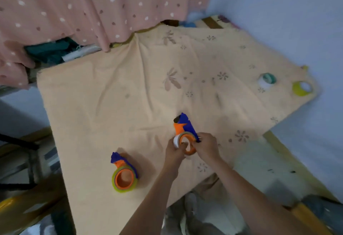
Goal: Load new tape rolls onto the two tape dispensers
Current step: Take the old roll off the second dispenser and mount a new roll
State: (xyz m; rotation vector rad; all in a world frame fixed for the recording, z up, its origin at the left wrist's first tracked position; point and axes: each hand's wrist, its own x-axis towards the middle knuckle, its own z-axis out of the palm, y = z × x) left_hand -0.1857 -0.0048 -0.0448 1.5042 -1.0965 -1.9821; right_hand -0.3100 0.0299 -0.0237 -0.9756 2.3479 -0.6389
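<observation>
An orange and blue tape dispenser (182, 126) lies near the middle of the cloth-covered table (115, 93). My left hand (173, 152) pinches a pale tape roll (177, 140) at the dispenser's orange hub (189, 149). My right hand (207, 146) grips the dispenser body from the right. A second orange and blue dispenser (123, 173) lies to the left with a yellowish roll around its hub. Two more rolls sit at the far right: a teal and white roll (267, 80) and a yellow roll (301, 88).
A pink spotted curtain (83, 8) hangs along the table's far edge. Dark green fabric (50, 53) is piled at the back left. A dark chair frame (22, 160) stands at the left. The table's near edge runs just below the left dispenser.
</observation>
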